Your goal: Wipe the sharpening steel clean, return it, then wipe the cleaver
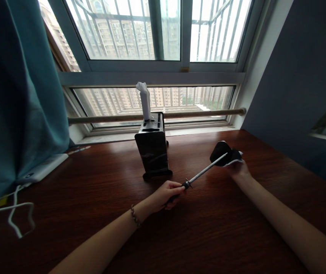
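We saw the person's left grip (170,193) closed around the black handle (172,198) of a slim metal rod (205,172), with the thumb stretched forward along the handle towards a small crosspiece (188,183) at the foot of the shaft. The rod slanted up and away to the right, above the middle of the bench (117,163), and its pale tip showed in front of a black cloth with white edges (219,153). We could not tell whether tip and cloth touched. The right grip (238,169) had hold of that cloth from the near side, its fingers mostly hidden by the folds. A braided bracelet (135,216) circled the left wrist; we saw both forearms bare. Just beyond the left grip, a black block (153,154) stood upright on a wider foot, its top pierced by openings, and a white wrapped object (145,101) rose from it with a crumpled upper end. The bench was of glossy reddish-brown wood. At its left side we found a white box (44,169) and a looping white cable (15,213), close to a blue-green curtain (47,102). Behind the bench ran a horizontal rail (199,113) in front of a grey-framed window (185,36), through which we made out bars and tall buildings. A dark wall (291,95) closed the right side.
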The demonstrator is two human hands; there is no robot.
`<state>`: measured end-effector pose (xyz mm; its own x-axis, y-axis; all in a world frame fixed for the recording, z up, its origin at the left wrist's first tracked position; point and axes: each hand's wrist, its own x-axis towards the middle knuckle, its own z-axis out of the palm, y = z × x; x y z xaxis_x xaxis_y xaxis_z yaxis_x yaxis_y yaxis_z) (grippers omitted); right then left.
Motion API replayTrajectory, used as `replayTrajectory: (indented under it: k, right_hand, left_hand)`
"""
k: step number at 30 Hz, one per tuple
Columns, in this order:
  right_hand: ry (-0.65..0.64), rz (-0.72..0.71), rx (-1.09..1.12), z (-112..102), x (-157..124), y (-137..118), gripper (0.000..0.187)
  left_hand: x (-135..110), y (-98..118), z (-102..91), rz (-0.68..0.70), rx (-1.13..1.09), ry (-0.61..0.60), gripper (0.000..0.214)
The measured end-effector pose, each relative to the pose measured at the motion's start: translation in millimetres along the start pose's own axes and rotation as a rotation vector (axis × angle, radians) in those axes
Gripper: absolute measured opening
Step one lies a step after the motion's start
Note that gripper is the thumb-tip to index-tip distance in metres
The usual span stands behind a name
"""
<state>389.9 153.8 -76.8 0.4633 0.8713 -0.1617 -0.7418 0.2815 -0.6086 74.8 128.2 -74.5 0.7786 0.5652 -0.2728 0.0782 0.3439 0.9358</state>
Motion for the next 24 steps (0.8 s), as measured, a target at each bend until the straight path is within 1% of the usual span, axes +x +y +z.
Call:
replayTrajectory:
  k: [2,3,5,7,11,14,16,19,24]
  right_hand:
    - [0.050,-0.026,0.003,-1,3,-4,0.022]
    - [0.054,-0.026,-0.007,-1,3,-5,0.022]
    - [0.015,0.009,-0.045,0,1,-2,0.021]
    - [-0.029,0.075,-0.097,3,-4,4,0.016]
    - [-0.102,0.160,-0.206,10,-23,21,0.004]
    - [-0.224,0.215,-0.290,14,-42,31,0.018]
    - [-0.281,0.272,-0.333,15,-53,36,0.024]
    - [-0.330,0.329,-0.392,17,-65,42,0.027]
    - [-0.431,0.399,-0.461,19,-76,48,0.031]
  left_hand:
    - [0,0,0.5,0.000,-0.003,0.005,0.029]
    - [0,0,0.6,-0.005,-0.006,0.011,0.030]
    - [0,1,0.4,-0.018,-0.013,0.030,0.032]
    - [0,1,-0.3,-0.028,-0.030,0.050,0.033]
    - [1,0,-1.3,-0.014,-0.060,0.046,0.030]
    - [1,-1,-0.6,0.007,-0.032,0.029,0.028]
    - [1,-2,0.1,0.018,-0.012,0.020,0.028]
    - [1,-3,0.9,0.025,0.003,0.014,0.030]
    - [1,-4,0.8,0.039,0.067,0.020,0.030]
